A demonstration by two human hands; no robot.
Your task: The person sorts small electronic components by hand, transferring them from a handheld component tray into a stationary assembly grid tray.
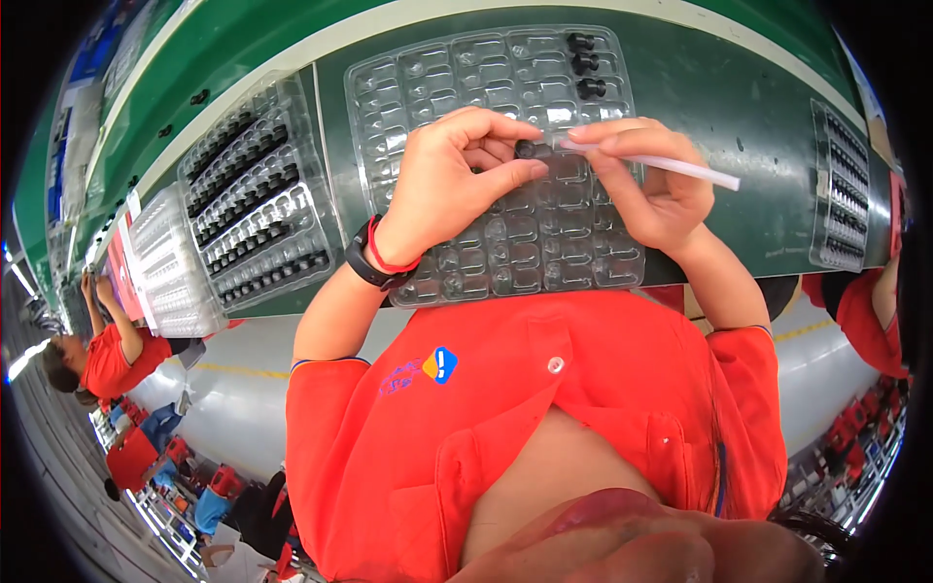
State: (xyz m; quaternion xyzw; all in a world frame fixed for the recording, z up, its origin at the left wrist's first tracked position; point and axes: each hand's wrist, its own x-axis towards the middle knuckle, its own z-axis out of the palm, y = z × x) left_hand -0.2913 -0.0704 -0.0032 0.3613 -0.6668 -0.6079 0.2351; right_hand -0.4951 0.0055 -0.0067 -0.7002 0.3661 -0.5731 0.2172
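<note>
Pinching black part (526,149) between hands (457,180)

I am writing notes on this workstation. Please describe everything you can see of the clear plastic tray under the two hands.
The clear plastic tray is a thin, glossy moulded sheet with rows of small pockets. It lies flat on the green worktop, right in front of the person. Nearly all pockets look empty; three small black parts sit in its far right corner. The left hand rests over it, pinching a small black part, and the right hand, holding a thin white stick, rests on it too.
</note>
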